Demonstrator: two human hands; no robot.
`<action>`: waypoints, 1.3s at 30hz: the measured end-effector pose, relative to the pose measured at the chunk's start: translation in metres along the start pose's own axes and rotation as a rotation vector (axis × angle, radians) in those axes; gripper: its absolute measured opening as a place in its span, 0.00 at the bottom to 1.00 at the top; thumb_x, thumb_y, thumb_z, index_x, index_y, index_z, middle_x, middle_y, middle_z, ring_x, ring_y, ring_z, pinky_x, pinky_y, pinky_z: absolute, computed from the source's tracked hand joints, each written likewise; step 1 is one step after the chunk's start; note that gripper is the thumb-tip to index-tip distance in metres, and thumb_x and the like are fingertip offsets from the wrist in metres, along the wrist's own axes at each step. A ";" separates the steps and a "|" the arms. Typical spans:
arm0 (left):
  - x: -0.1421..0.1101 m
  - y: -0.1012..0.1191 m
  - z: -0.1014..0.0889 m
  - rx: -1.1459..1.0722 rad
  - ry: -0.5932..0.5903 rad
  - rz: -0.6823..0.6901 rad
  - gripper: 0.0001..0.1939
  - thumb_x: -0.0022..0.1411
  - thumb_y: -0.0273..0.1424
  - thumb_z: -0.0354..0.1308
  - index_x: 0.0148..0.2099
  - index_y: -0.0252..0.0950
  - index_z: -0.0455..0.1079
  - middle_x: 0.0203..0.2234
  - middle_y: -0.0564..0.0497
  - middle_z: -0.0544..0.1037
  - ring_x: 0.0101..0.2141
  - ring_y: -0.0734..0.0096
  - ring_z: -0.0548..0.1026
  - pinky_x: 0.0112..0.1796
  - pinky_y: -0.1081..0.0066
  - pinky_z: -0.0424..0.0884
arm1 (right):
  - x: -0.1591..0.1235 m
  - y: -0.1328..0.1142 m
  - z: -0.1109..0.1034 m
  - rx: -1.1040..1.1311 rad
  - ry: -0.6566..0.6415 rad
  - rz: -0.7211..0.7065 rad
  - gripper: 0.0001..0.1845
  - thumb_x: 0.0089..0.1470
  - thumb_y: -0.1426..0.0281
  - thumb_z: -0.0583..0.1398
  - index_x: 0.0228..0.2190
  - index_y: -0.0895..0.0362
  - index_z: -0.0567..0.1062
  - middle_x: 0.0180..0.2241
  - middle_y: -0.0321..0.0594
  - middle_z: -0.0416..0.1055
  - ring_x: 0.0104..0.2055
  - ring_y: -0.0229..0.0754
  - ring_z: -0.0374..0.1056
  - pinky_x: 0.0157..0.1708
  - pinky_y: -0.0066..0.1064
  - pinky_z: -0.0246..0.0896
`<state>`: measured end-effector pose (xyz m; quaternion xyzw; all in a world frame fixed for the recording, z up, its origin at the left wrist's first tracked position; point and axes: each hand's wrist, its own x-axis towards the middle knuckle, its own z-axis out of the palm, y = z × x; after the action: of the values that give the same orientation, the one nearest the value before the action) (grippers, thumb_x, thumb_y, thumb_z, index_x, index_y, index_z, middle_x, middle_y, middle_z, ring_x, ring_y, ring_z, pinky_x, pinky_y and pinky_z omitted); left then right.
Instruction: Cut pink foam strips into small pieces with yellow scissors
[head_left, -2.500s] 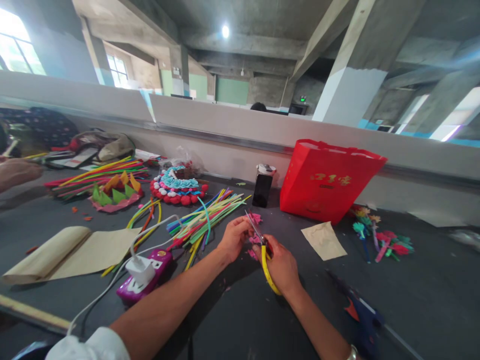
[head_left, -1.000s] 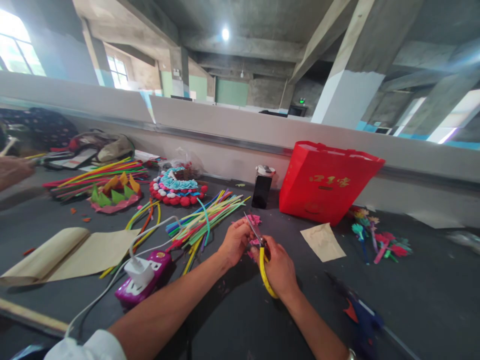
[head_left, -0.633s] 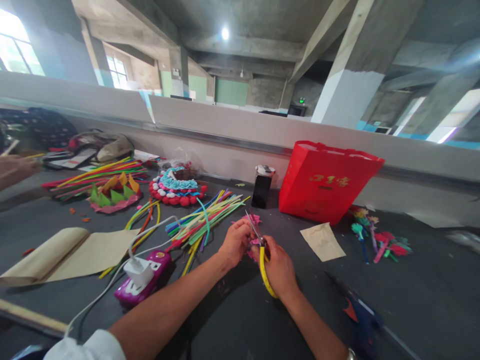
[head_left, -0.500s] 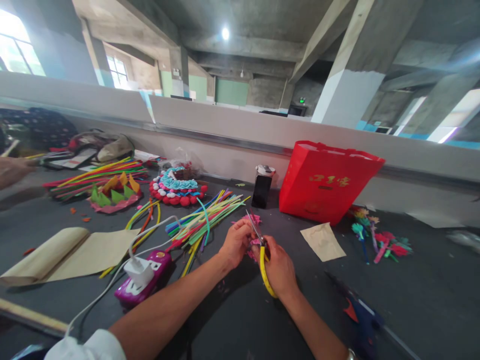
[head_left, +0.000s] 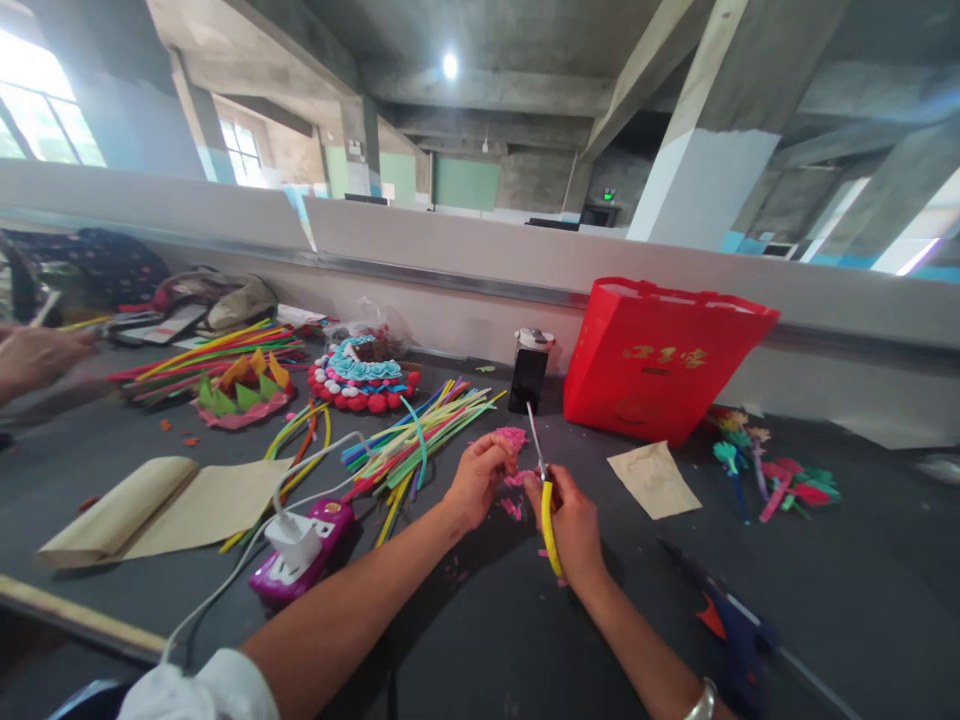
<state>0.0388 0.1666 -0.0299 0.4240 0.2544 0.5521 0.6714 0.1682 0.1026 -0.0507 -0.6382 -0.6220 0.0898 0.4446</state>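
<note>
My right hand [head_left: 574,525] is closed around a pair of scissors [head_left: 553,530] with yellow handles. Their metal blades point up and away from me, a little right of my left hand. My left hand [head_left: 480,480] is pinched, thumb against fingers. Small pink pieces [head_left: 514,437] lie just beyond its fingertips, and more pink bits show between both hands. Whether the pinch holds one of them is hidden by the fingers. Left of my left hand lies a bundle of coloured pipe cleaners [head_left: 427,435].
A purple power strip [head_left: 304,550] with a white plug and cable sits left. Brown paper [head_left: 202,510] lies beyond it. A phone [head_left: 528,380], red bag [head_left: 660,360], paper square [head_left: 654,480], craft flowers [head_left: 787,485] and glue gun [head_left: 731,625] surround the right side. Another person's hand [head_left: 37,360] is far left.
The scissors and my right hand have moved slightly right, away from my left hand's fingertips. The view has shifted a little, and the other person's hand reaches farther in.
</note>
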 end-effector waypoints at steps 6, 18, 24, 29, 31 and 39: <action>0.007 0.011 0.000 0.302 0.142 0.145 0.02 0.45 0.27 0.58 0.26 0.36 0.68 0.23 0.55 0.70 0.25 0.77 0.65 0.29 0.75 0.61 | 0.011 0.009 -0.007 0.016 0.108 0.057 0.23 0.58 0.51 0.52 0.41 0.57 0.72 0.31 0.43 0.77 0.33 0.44 0.74 0.31 0.28 0.61; 0.036 0.024 0.007 0.921 -0.135 0.159 0.07 0.39 0.19 0.60 0.22 0.36 0.73 0.17 0.54 0.71 0.21 0.73 0.64 0.26 0.73 0.55 | 0.012 0.012 -0.009 0.000 0.114 0.052 0.23 0.58 0.51 0.52 0.41 0.56 0.73 0.25 0.38 0.76 0.27 0.41 0.72 0.27 0.25 0.57; 0.004 0.021 0.012 1.140 -0.397 0.205 0.10 0.38 0.17 0.61 0.19 0.39 0.71 0.18 0.53 0.70 0.23 0.69 0.67 0.29 0.73 0.58 | 0.012 0.014 -0.007 0.027 0.135 0.053 0.22 0.58 0.51 0.54 0.41 0.55 0.73 0.28 0.39 0.77 0.30 0.42 0.73 0.29 0.26 0.59; -0.004 0.019 0.007 1.307 -0.501 0.229 0.10 0.39 0.18 0.59 0.19 0.39 0.70 0.20 0.49 0.71 0.27 0.63 0.70 0.33 0.69 0.61 | 0.015 0.017 -0.006 0.036 0.180 0.064 0.22 0.59 0.52 0.54 0.43 0.56 0.73 0.34 0.43 0.78 0.36 0.44 0.74 0.35 0.28 0.62; -0.005 0.017 0.002 1.372 -0.490 0.231 0.09 0.40 0.18 0.59 0.19 0.39 0.69 0.20 0.47 0.71 0.29 0.59 0.71 0.36 0.66 0.63 | 0.015 0.017 -0.006 0.034 0.185 0.064 0.22 0.58 0.52 0.54 0.42 0.57 0.73 0.35 0.44 0.78 0.36 0.44 0.74 0.36 0.28 0.63; -0.008 0.005 -0.017 1.469 -0.440 0.155 0.04 0.44 0.22 0.56 0.23 0.36 0.69 0.26 0.44 0.74 0.32 0.57 0.74 0.38 0.61 0.66 | 0.014 0.017 -0.003 0.016 0.162 0.037 0.22 0.57 0.51 0.55 0.40 0.56 0.74 0.32 0.43 0.78 0.34 0.45 0.75 0.35 0.29 0.63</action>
<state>0.0208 0.1640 -0.0355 0.8776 0.3859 0.1899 0.2119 0.1848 0.1167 -0.0541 -0.6513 -0.5713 0.0514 0.4969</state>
